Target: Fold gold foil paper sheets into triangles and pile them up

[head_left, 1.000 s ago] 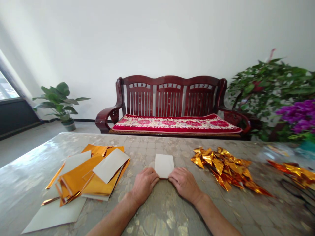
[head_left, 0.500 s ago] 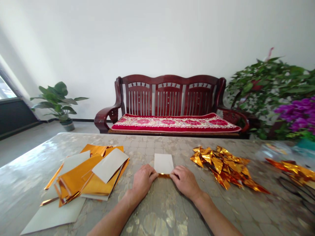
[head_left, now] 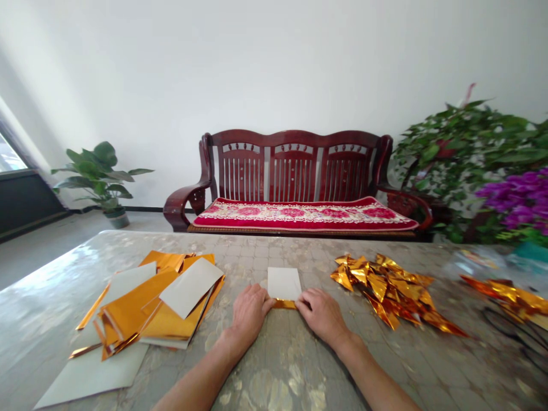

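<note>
A small rectangular sheet, pale on top with gold foil beneath (head_left: 284, 283), lies folded on the tabletop in front of me. A thin gold band (head_left: 285, 304) shows along its near edge. My left hand (head_left: 250, 313) and my right hand (head_left: 321, 315) hold that edge from either side, fingertips on the fold. To the left lies a loose stack of gold foil sheets with pale backs (head_left: 158, 302). Folded gold foil triangles (head_left: 389, 291) are heaped to the right, and a further gold heap (head_left: 509, 298) lies near the far right.
The marble-patterned tabletop (head_left: 51, 308) fills the lower view. A clear plastic bag (head_left: 475, 261) and dark cord (head_left: 505, 326) lie at the right. Beyond stand a red-cushioned wooden bench (head_left: 295, 165), a potted plant (head_left: 96, 171), leafy greenery (head_left: 462, 148) and purple flowers (head_left: 518, 200).
Both hands have moved forward onto the sheet's near edge, and the left hand sits further up it. A gold band has appeared along that edge and grown wider.
</note>
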The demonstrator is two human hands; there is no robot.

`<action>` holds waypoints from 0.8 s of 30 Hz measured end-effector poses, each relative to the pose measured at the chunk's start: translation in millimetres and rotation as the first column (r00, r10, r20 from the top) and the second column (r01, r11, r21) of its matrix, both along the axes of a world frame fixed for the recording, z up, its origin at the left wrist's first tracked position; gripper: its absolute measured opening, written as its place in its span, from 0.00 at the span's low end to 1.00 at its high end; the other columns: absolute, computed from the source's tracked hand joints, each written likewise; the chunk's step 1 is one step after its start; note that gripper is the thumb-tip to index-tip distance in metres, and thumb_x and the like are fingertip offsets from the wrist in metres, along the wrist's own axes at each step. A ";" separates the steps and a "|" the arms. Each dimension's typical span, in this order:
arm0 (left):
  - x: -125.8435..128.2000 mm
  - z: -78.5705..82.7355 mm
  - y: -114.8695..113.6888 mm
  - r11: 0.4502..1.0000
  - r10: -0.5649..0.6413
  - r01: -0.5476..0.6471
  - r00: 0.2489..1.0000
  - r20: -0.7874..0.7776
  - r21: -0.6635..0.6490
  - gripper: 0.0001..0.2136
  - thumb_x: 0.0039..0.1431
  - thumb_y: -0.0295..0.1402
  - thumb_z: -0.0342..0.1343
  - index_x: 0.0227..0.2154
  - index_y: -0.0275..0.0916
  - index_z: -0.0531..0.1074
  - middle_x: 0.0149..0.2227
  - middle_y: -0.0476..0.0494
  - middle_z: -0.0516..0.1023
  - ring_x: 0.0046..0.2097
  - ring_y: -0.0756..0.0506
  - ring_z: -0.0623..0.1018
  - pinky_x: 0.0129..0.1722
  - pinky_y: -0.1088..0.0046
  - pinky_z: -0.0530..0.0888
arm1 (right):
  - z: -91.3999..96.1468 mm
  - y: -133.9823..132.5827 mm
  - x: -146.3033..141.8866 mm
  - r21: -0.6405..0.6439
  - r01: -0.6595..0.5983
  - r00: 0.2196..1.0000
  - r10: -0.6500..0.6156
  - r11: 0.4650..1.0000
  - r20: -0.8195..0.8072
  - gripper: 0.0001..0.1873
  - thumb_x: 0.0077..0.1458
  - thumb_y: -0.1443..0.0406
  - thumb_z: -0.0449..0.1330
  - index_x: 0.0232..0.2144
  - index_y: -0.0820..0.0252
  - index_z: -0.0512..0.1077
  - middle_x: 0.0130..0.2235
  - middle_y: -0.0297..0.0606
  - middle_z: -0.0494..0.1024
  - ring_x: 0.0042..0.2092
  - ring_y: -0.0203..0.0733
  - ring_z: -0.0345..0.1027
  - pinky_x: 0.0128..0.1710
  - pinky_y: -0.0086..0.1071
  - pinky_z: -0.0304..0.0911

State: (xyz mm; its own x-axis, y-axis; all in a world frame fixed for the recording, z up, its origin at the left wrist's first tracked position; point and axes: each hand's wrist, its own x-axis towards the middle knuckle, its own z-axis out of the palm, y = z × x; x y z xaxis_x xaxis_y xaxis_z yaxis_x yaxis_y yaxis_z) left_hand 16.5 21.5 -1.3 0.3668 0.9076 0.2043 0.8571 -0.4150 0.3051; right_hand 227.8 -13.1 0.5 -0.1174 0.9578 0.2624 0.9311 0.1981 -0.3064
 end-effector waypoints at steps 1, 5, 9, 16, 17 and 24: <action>0.4 0.1 0.0 1.000 0.002 -0.002 1.000 -0.013 0.003 0.14 0.66 0.39 0.52 0.28 0.39 0.74 0.34 0.45 0.76 0.40 0.44 0.74 0.38 0.70 0.63 | -0.4 0.1 0.0 0.002 -0.001 1.000 0.001 1.000 0.004 0.11 0.61 0.63 0.57 0.27 0.56 0.73 0.32 0.34 0.77 0.38 0.40 0.68 0.37 0.31 0.54; 1.6 -0.2 1.0 1.000 0.003 -0.003 0.998 -0.057 0.013 0.14 0.67 0.40 0.51 0.30 0.39 0.74 0.35 0.44 0.76 0.41 0.43 0.74 0.39 0.69 0.64 | -0.6 0.0 -0.1 -0.001 -0.005 1.000 0.005 1.000 0.019 0.11 0.62 0.63 0.56 0.28 0.56 0.73 0.32 0.34 0.77 0.38 0.40 0.68 0.36 0.31 0.54; 2.5 1.2 1.7 1.000 0.011 -0.010 0.997 -0.080 0.013 0.14 0.67 0.40 0.51 0.30 0.39 0.75 0.36 0.43 0.76 0.42 0.43 0.74 0.39 0.68 0.64 | 0.7 -0.4 -0.3 -0.006 -0.006 0.999 0.006 1.000 0.032 0.11 0.62 0.63 0.56 0.28 0.56 0.73 0.33 0.34 0.77 0.37 0.40 0.68 0.37 0.31 0.54; 3.1 6.1 0.3 1.000 0.022 -0.023 0.997 -0.079 -0.020 0.13 0.66 0.39 0.51 0.29 0.39 0.75 0.35 0.43 0.76 0.41 0.43 0.74 0.39 0.68 0.64 | 1.6 -0.2 -0.3 -0.019 0.006 1.000 -0.007 1.000 -0.016 0.10 0.61 0.63 0.56 0.27 0.56 0.73 0.33 0.34 0.78 0.38 0.40 0.69 0.36 0.30 0.54; 3.0 6.5 0.0 0.999 0.025 -0.027 0.997 -0.075 -0.027 0.13 0.66 0.39 0.51 0.29 0.39 0.75 0.35 0.43 0.76 0.41 0.43 0.74 0.39 0.69 0.64 | 1.6 -0.1 -0.4 -0.020 0.007 1.000 -0.007 1.000 -0.020 0.10 0.61 0.63 0.56 0.27 0.55 0.73 0.33 0.34 0.78 0.37 0.40 0.69 0.36 0.30 0.55; 1.6 5.8 -1.0 0.999 0.029 -0.030 0.999 -0.046 -0.030 0.12 0.64 0.39 0.53 0.28 0.39 0.74 0.34 0.44 0.76 0.40 0.44 0.74 0.37 0.69 0.62 | 2.0 -0.3 -1.2 -0.018 0.015 0.998 -0.016 1.000 -0.052 0.09 0.59 0.64 0.57 0.27 0.55 0.73 0.32 0.32 0.77 0.37 0.39 0.69 0.35 0.31 0.54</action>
State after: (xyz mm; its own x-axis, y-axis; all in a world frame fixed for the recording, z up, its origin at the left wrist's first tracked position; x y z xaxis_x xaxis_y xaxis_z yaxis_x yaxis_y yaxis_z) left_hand 18.1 20.5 4.5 0.3481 0.9237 0.1598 0.8820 -0.3805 0.2780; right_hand 226.6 -13.4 2.4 -0.0893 0.9638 0.2513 0.9164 0.1783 -0.3583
